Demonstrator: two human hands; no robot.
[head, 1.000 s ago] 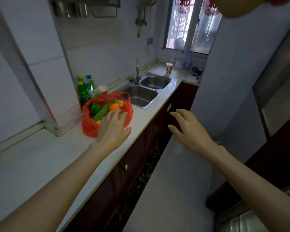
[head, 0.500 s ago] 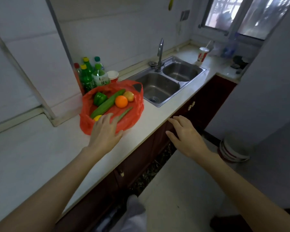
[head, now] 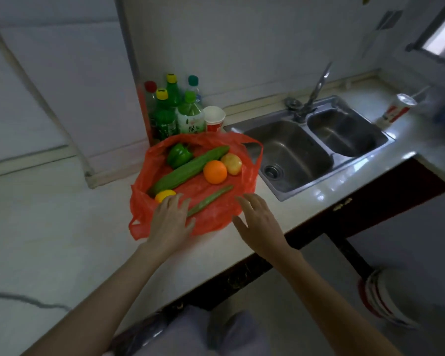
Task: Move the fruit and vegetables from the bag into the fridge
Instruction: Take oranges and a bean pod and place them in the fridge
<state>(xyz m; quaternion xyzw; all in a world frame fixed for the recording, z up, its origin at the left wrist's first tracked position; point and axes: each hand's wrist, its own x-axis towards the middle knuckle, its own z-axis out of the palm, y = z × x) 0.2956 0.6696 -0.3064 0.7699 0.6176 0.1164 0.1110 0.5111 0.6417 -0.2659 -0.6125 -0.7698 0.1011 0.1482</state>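
green-tea bottle (head: 191, 116) labelled 绿, red bag (head: 211, 214)

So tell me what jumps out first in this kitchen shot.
The crumpled red plastic bag on the pale countertop, lying open with a round orange, a long green cucumber and a green bell pepper showing. Both hands, left and right, hover open at its near edge; the steel double sink sits right.

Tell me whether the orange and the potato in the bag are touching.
Touching. The head view shows the orange pressed against the potato with no red bag visible between them.
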